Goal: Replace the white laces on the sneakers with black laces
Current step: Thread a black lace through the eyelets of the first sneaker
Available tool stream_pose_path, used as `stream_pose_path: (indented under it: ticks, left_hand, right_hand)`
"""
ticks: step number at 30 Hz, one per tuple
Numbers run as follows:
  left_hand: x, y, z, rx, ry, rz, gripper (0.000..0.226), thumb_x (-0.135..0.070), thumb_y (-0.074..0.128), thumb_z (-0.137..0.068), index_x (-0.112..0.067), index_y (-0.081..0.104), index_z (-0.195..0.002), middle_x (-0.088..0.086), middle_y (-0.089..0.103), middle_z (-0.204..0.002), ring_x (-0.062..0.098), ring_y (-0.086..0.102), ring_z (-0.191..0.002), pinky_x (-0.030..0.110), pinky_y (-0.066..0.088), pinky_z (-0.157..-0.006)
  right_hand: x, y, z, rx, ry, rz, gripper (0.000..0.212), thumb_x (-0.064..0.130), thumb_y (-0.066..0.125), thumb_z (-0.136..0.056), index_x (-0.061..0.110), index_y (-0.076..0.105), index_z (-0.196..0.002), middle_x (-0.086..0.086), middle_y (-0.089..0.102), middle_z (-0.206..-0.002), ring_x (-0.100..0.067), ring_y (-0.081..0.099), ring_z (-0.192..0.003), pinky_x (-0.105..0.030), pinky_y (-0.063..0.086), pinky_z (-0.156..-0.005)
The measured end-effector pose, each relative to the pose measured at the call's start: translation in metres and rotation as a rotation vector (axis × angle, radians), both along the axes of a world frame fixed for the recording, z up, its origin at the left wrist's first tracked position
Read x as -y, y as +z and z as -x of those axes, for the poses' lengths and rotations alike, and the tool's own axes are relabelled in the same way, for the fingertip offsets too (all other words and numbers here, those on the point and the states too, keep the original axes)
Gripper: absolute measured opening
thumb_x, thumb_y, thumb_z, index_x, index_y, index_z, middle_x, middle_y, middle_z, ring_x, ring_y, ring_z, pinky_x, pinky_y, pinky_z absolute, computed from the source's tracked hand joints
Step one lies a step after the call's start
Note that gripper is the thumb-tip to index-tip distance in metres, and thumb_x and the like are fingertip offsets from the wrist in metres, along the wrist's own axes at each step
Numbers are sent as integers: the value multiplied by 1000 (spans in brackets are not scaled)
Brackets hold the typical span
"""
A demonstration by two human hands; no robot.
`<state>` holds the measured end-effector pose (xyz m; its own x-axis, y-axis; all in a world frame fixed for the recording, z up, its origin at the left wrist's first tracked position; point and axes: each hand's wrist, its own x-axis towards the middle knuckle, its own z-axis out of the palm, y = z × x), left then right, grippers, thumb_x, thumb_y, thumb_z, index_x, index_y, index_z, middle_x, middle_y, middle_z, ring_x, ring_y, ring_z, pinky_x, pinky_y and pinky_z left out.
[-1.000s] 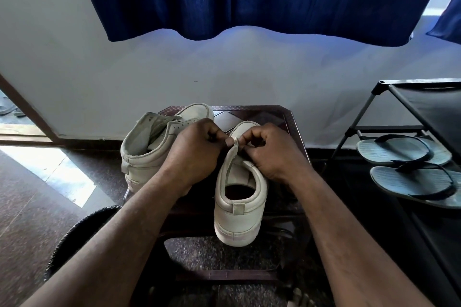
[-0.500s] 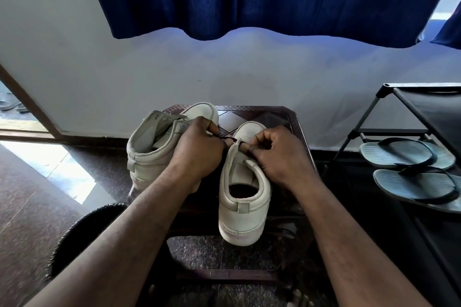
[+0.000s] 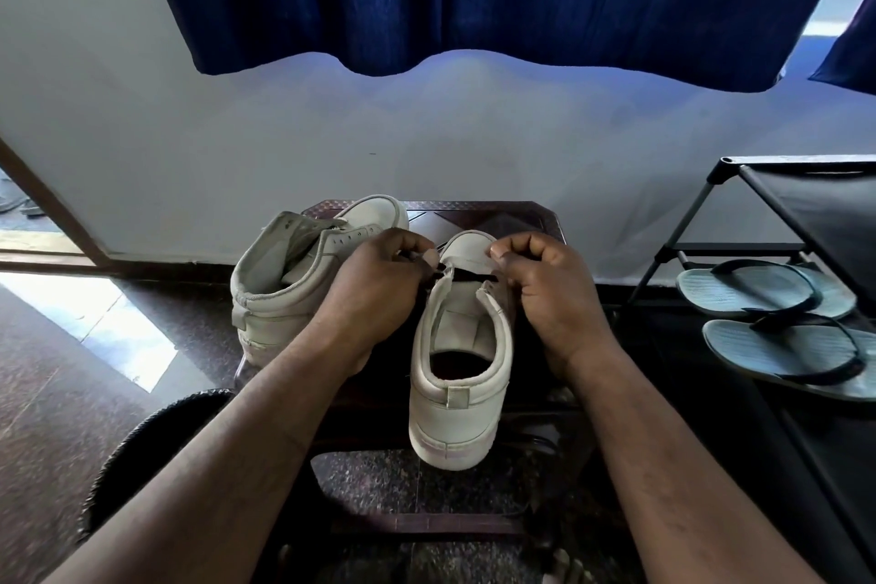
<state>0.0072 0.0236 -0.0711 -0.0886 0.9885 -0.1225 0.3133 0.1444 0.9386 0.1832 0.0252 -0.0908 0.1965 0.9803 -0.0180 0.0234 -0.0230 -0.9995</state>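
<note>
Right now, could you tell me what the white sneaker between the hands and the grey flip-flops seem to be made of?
White sneaker: probably smooth leather or synthetic, matte; creased panels, stitched heel tab. Grey flip-flops: likely rubber or foam, dull textured footbeds, black straps.

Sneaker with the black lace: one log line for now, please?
step: lacing | black lace: crosses front eyelets of sneaker | left hand: pinches lace end | right hand: pinches other end | other sneaker: unlaced

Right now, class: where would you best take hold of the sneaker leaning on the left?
Grip the leaning sneaker by its heel collar, coming from the near left: its open mouth tilts that way, and the left hand covers its right flank.
</note>
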Motion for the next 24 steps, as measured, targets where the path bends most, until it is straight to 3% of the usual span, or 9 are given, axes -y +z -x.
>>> stream_pose_path:
  ticks: [4, 6, 9, 11, 14, 18, 21, 24]
  left_hand:
    - [1, 2, -1, -277, -41, -81, 12, -18, 69, -92, -27, 72, -84, -10, 75, -84, 6, 67, -81, 24, 47, -71]
    - [-1, 1, 0, -422, -40, -166, 17, -19, 68, -91, -31, 68, -80, -7, 70, -95, 9, 64, -83, 26, 45, -73]
    - [-1, 4, -1, -550, -55, -284, 16, -21, 67, -95, -33, 65, -84, -9, 58, -106, 13, 57, -88, 29, 40, -77]
    - [-3, 6, -1, -574, -82, -326, 13, -21, 66, -97, -29, 65, -86, -10, 66, -96, 15, 61, -91, 33, 44, -76]
    - [-5, 11, -1, -478, -81, -333, 10, -24, 71, -94, -26, 66, -86, -9, 71, -79, 7, 63, -77, 27, 45, -68]
    - [-8, 24, 1, 78, -48, -314, 7, -18, 70, -98, -24, 68, -95, -5, 70, -76, 5, 54, -50, 22, 43, -51]
    - [-9, 29, 5, 142, -87, -433, 8, -24, 71, -96, -31, 68, -101, -3, 69, -86, 5, 49, -53, 36, 42, -60]
    - [-1, 36, 2, 164, -185, -531, 22, -11, 69, -97, -29, 66, -109, 1, 64, -94, 7, 51, -51, 27, 43, -54]
  right_hand:
    - [0, 1, 0, -40, 3, -64, 10, 21, 72, -94, 21, 75, -84, 1, 76, -87, -8, 63, -75, -35, 53, -77]
    - [-1, 0, 1, -1, 5, -93, 10, 29, 73, -90, 23, 75, -82, 1, 77, -89, -9, 64, -78, -39, 55, -81]
    - [-2, 0, 1, 83, -19, -119, 14, 26, 75, -93, 21, 74, -81, 8, 74, -79, -8, 62, -74, -38, 54, -80]
    - [-3, 0, 0, 112, -17, -119, 13, 26, 75, -93, 22, 75, -81, 9, 75, -79, -8, 65, -77, -40, 56, -82]
    - [-4, 1, 1, 153, 7, -123, 9, 34, 75, -86, 25, 76, -83, 7, 78, -87, -15, 71, -87, -48, 59, -92]
    - [-4, 5, 5, 145, 65, -170, 9, 20, 76, -88, 22, 79, -96, 1, 79, -96, -22, 73, -97, -51, 56, -98]
    - [-1, 10, 10, 145, 149, -226, 25, 15, 75, -87, 24, 78, -110, -3, 76, -98, -18, 71, -94, -53, 55, -96]
    - [0, 11, 16, 179, 213, -272, 25, 19, 76, -88, 31, 76, -110, -3, 71, -90, -23, 66, -85, -56, 55, -90]
